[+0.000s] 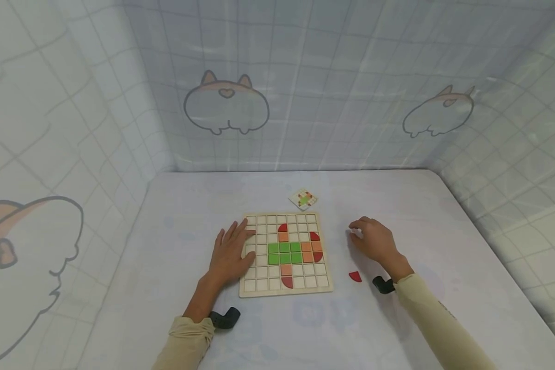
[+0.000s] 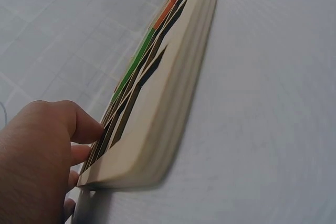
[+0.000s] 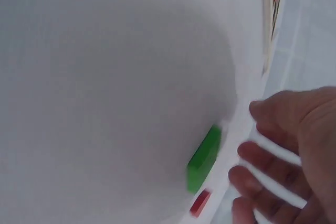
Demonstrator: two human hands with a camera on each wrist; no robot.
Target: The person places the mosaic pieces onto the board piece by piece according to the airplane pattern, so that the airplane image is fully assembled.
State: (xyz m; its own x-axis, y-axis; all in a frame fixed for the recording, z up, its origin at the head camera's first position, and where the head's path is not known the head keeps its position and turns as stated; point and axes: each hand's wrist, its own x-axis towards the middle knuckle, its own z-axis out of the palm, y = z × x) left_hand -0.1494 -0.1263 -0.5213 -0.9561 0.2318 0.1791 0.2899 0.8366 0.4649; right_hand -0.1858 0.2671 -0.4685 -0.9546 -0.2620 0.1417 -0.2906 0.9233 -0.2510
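A wooden grid board (image 1: 262, 282) lies on the table with green squares (image 1: 284, 253), orange squares (image 1: 307, 252) and red quarter-round pieces (image 1: 287, 281) set in its cells. My left hand (image 1: 231, 254) rests on its left edge, fingers spread; up close, the thumb (image 2: 86, 124) touches the corner cells. To the right of the board, my right hand (image 1: 373, 239) hovers with loosely bent fingers, holding nothing. In the right wrist view a green piece (image 3: 203, 160) lies below the fingertips, with a small red piece (image 3: 200, 203) beside it. The hand hides that green piece from the head view.
A small pattern card (image 1: 303, 199) lies behind the board. One loose red quarter-round piece (image 1: 355, 277) is on the table right of the board. Cloth walls with printed animals (image 1: 226, 105) stand around the table. Each wrist wears a black camera mount (image 1: 225, 318).
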